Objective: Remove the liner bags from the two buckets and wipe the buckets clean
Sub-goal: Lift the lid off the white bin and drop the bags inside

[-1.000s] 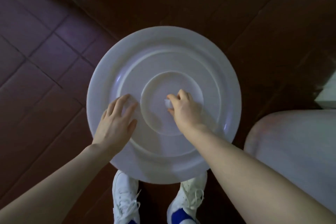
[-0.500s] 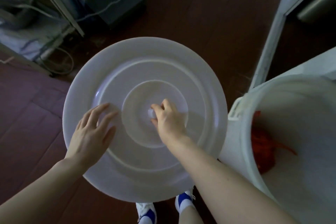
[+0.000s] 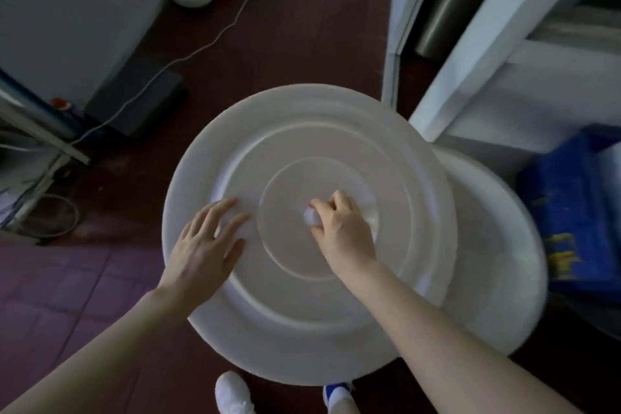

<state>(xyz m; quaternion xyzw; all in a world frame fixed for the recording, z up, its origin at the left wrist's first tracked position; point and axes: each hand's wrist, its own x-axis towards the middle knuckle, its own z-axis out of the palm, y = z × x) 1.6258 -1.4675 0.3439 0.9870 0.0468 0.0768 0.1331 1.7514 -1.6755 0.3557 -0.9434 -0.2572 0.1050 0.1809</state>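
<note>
Lid (image 3: pixel 302 131) looks light and stiff; your right hand (image 3: pixel 342 228) pinches its knob (image 3: pixel 311 217), left hand (image 3: pixel 201 249) rests spread flat.

The left hand (image 3: pixel 205 247) lies flat on the left part of the round white lid (image 3: pixel 302 131), its fingers (image 3: pixel 221 212) straight and slightly spread, pointing toward the lid's far edge. The right hand (image 3: pixel 344 228) sits at the lid's centre, fingers curled, thumb and forefinger pinching the small white knob (image 3: pixel 311 217) there. Both bare forearms reach in from the lid's near side, the right one crossing its near rim.
</note>
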